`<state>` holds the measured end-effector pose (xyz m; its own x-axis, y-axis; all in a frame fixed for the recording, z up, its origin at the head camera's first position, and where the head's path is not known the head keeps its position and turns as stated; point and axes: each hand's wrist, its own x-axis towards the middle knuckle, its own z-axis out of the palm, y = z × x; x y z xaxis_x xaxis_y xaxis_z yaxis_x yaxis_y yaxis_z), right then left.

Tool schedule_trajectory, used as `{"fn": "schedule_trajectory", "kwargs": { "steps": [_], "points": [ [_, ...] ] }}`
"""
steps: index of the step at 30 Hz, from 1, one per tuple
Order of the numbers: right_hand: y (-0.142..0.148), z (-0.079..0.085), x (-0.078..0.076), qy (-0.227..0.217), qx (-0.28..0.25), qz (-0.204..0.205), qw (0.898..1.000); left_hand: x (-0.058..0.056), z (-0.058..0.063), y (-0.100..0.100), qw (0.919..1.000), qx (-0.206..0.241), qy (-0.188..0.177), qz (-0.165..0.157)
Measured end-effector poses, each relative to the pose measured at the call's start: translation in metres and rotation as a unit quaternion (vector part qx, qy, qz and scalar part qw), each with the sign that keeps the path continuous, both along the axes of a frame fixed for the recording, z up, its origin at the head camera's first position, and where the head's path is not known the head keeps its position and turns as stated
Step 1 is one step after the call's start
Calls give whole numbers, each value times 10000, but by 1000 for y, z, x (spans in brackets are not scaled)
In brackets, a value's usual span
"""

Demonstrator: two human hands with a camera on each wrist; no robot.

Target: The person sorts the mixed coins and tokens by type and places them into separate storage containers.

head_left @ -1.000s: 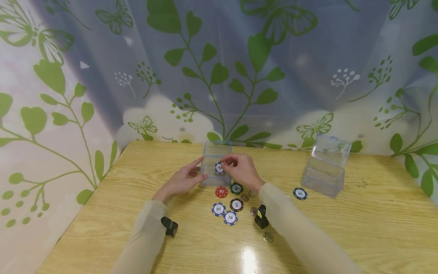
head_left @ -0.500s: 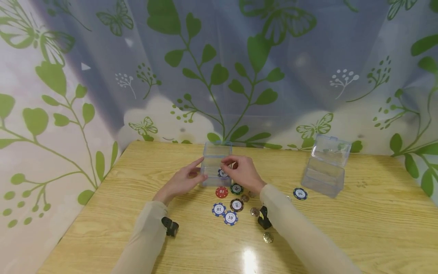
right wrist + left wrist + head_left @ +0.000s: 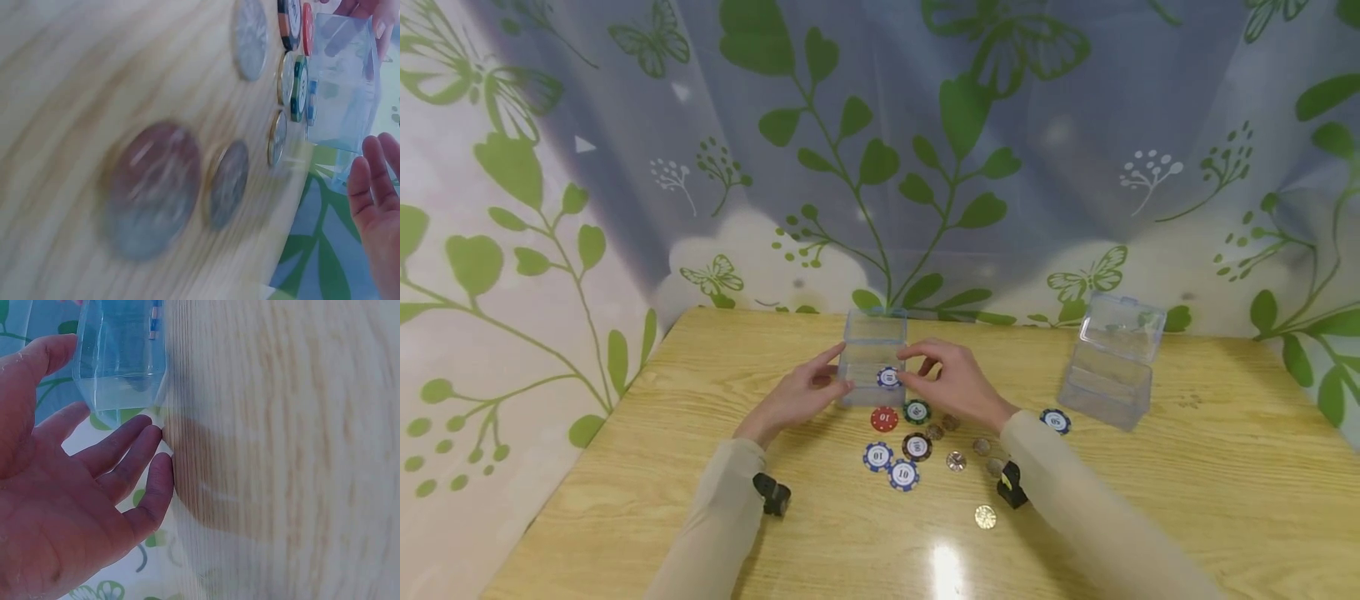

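Note:
A clear plastic box (image 3: 859, 393) stands with its lid raised near the far edge of the table. Inside it lies a blue-and-white poker chip (image 3: 889, 377) marked 10. My left hand (image 3: 797, 396) is at the box's left side, fingers spread and thumb close to its wall; contact is hard to tell. At the right rim is my right hand (image 3: 958, 382), fingers loosely bent, with nothing held. In front of the box lie a red chip (image 3: 883, 418), a green chip (image 3: 917, 412), a black chip (image 3: 917, 447) and two blue chips (image 3: 903, 475).
Several metallic coins (image 3: 956, 461) lie right of the chips, one of them a gold coin (image 3: 986, 517) nearer the front. A second clear box (image 3: 1105, 387), also with its lid up, stands at the right beside a blue chip (image 3: 1056, 421) marked 50. A patterned curtain hangs behind.
My right hand has let go of the blue 10 chip, now lying in the box, and has drawn back to the right, uncovering more coins. My left hand stays in place.

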<state>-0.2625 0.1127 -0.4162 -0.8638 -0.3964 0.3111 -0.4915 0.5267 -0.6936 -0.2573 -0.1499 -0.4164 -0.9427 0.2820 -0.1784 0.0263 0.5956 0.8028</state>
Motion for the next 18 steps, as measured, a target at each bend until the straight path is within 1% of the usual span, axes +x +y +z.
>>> {"fn": "schedule_trajectory", "kwargs": {
  "steps": [3, 6, 12, 15, 18],
  "points": [
    [6, 2, 6, 111, 75, 206, 9997, 0, 0, -1, 10000, -11, -10, 19],
    [13, 3, 12, 169, 139, 301, 9993, 0, 0, 0, 10000, -13, -6, 7],
    [23, 1, 21, 216, 164, 301, 9992, 1, 0, -1, 10000, 32, 17, -30],
    [27, -1, 25, 158, 260, 369, 9989, 1, 0, -2, 10000, 40, 64, -42],
    [32, -4, 30, 67, 466, 501, 9976, 1, 0, -2, 9999, 65, 73, -62]
  ]
}}
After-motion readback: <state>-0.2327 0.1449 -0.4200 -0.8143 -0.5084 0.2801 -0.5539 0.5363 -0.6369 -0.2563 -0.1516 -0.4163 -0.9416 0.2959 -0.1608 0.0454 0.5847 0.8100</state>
